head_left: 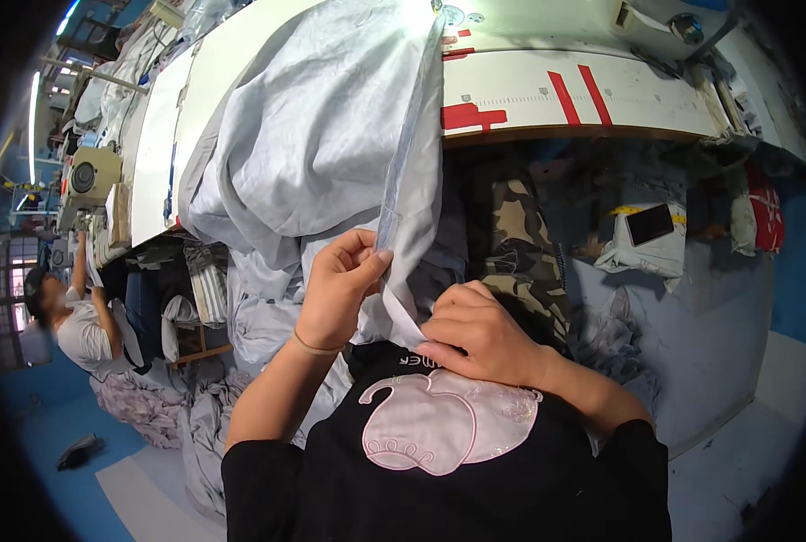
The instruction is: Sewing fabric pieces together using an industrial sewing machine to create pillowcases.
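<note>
Head view, quick q: where's the pale grey cloth [303,154], & what've the hands got?

— Draped off the white sewing table [520,81] toward the wearer's body, its edge running betw. both hands. L hand [341,275]: thumb + index pinched on the edge strip. R hand [479,334]: fingers curled in, looks closed on same edge lower down, fingertips partly hidden tho.

— Risks?

— Edge betw. hands looks twisted; a crease could set if it's pressed like that, I'd say. Also, overhang's weight might drag the strip outta the L pinch if that grip slackens.

— Containers?

— White bag [638,256], phone [651,224] lying on it; contents can't tell. Red-&-white bag [762,215] far R, ditto.
</note>
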